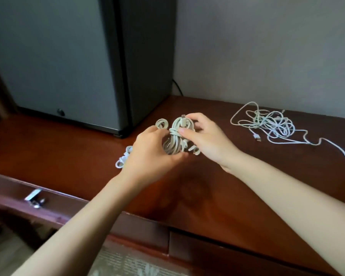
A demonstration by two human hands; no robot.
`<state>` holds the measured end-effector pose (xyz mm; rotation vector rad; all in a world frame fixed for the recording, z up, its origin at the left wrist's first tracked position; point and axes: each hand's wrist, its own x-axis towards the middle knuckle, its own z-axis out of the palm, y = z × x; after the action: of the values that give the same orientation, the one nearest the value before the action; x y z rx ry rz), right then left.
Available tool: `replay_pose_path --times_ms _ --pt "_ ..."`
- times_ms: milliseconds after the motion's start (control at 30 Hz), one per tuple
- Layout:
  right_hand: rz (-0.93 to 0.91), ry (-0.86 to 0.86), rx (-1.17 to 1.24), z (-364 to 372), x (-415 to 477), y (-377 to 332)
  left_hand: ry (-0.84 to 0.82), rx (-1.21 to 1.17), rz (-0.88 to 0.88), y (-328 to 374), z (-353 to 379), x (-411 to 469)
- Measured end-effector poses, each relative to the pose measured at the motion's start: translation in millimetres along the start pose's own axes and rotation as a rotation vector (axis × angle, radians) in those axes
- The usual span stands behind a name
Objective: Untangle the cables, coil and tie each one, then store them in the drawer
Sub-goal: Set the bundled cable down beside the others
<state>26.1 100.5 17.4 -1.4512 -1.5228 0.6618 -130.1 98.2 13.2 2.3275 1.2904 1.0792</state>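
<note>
Wooden desk (88, 148), both hands gripping coiled cable (176, 136)

dark mini fridge (72, 62) beside grey wall (267, 46)

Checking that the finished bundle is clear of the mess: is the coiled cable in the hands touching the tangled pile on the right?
Apart. The head view shows bare table between the coiled cable and the tangled pile.
</note>
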Motion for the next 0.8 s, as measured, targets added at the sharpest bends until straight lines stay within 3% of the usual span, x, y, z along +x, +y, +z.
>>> replay_pose_path --times_ms 200,500,800 --pt "-0.071 -0.091 -0.460 39 2 -18 -0.082 0.386 -0.060 -30 -27 -15" --pt "-0.081 -0.089 -0.757 62 -7 -1 -0.152 0.668 -0.004 -33 -15 -23" --pt "-0.209 0.007 -0.682 47 -6 5 -0.191 0.808 -0.016 -12 -16 -15"
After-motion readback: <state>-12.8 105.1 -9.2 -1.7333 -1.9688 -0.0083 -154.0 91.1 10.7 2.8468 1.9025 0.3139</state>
